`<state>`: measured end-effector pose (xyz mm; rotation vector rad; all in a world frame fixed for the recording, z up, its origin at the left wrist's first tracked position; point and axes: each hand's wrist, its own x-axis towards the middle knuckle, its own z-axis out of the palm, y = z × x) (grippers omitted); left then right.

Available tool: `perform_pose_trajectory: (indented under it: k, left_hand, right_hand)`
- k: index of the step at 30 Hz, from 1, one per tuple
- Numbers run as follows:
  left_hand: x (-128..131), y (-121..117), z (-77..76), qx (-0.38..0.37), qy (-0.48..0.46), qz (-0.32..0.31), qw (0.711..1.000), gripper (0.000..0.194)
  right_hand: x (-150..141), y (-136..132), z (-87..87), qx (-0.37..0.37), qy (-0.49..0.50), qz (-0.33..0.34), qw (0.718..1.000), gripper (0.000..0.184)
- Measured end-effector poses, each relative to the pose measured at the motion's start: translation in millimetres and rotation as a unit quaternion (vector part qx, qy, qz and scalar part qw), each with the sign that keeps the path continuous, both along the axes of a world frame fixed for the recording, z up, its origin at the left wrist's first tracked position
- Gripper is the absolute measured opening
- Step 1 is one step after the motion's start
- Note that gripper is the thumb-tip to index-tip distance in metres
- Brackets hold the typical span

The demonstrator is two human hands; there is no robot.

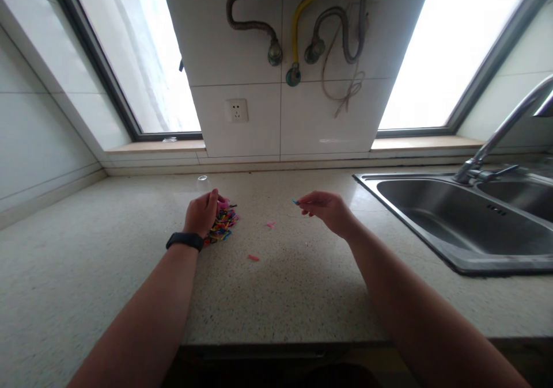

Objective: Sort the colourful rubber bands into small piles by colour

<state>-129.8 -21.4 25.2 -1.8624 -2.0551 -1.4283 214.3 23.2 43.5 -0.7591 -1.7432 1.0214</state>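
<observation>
My left hand (202,212), with a dark band at the wrist, is at the left edge of a pile of small, thin, multicoloured pieces (224,222) on the counter. Its fingers look curled, and a pink piece (223,204) shows beside the fingertips; what they hold, if anything, is hidden. Off to the right, my right hand (324,208) pinches a tiny blue piece (296,202) between thumb and finger, above the counter. Between the hands lie a pink piece (270,225) and, nearer to me, a reddish piece (253,258). All are too small to name exactly.
A small clear cup (203,182) stands behind my left hand on the speckled counter (276,307). To the right is a steel sink (432,255) with a tap (496,140). A wall socket (237,110) and hanging hoses (296,28) are at the back.
</observation>
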Motion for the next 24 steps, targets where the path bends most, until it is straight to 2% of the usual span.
perform_pose_trajectory:
  k: [4, 7, 10, 13, 16, 24]
  left_hand:
    - [-0.1, -0.4, 0.5, 0.001, 0.004, 0.002, 1.0, 0.055]
    - [0.4, -0.8, 1.3, 0.0, 0.006, 0.004, 1.0, 0.055]
    - [1.8, -1.4, 2.8, -0.002, 0.008, 0.005, 1.0, 0.055]
    - [3.6, -1.9, 4.5, -0.011, 0.011, 0.006, 1.0, 0.055]
    - [5.3, -2.5, 5.8, -0.019, 0.016, 0.006, 1.0, 0.054]
    - [6.1, -2.5, 5.9, -0.021, 0.016, 0.005, 1.0, 0.053]
  right_hand:
    - [5.2, 8.1, -8.2, 0.018, -0.043, 0.02, 0.999, 0.026]
    - [9.1, 10.8, -13.2, 0.057, -0.144, 0.008, 0.988, 0.022]
    - [12.6, 11.1, -14.2, 0.115, -0.296, -0.033, 0.948, 0.014]
    - [15.0, 12.3, -13.4, 0.128, -0.396, -0.035, 0.909, 0.013]
    - [15.7, 14.7, -13.7, 0.126, -0.433, -0.026, 0.892, 0.016]
    - [14.3, 18.6, -18.0, 0.154, -0.46, -0.034, 0.874, 0.016]
